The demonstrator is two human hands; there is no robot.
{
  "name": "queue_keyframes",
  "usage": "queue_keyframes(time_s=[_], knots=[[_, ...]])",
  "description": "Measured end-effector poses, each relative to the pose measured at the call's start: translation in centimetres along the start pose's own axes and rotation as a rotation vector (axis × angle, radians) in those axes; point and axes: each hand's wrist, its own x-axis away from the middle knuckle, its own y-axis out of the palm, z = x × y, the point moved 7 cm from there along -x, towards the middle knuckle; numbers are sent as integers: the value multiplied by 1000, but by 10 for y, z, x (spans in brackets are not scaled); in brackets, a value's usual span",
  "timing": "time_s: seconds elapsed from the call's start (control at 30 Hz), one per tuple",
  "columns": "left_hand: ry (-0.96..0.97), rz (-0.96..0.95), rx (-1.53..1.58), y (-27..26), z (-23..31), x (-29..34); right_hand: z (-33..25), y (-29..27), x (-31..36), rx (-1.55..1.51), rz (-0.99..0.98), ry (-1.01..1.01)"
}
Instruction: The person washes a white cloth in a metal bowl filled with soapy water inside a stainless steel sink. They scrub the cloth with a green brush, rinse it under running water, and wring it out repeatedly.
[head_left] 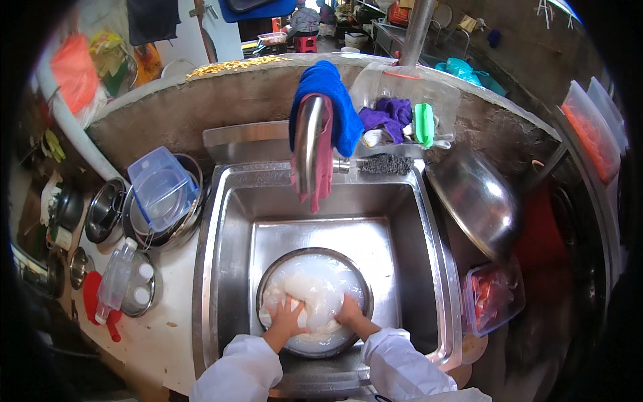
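Observation:
A round metal basin stands in the steel sink, holding cloudy whitish liquid. In it lies a soft, pale, dough-like mass, partly under the liquid. My left hand rests on the mass's near left side, its fingers spread. Against the right side of the mass is my right hand, fingers stretched forward and apart from the thumb, with the tips partly hidden by the liquid. Both forearms wear white sleeves.
A tap draped with a blue cloth arches over the sink's far side. Clear plastic boxes and bowls crowd the left counter. On the right stand a large metal bowl and a plastic box with red contents.

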Motion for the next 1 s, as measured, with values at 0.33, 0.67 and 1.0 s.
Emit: queue_keyframes(time_s=[0.33, 0.67, 1.0], knots=[[-74, -284, -158, 95, -15, -64, 24, 56, -40, 263, -451, -14], [-44, -10, 444, 5, -39, -77, -26, -60, -1, -610, -82, -88], [80, -271, 1987, -45, 52, -15, -146, -188, 92, -1516, -277, -258]])
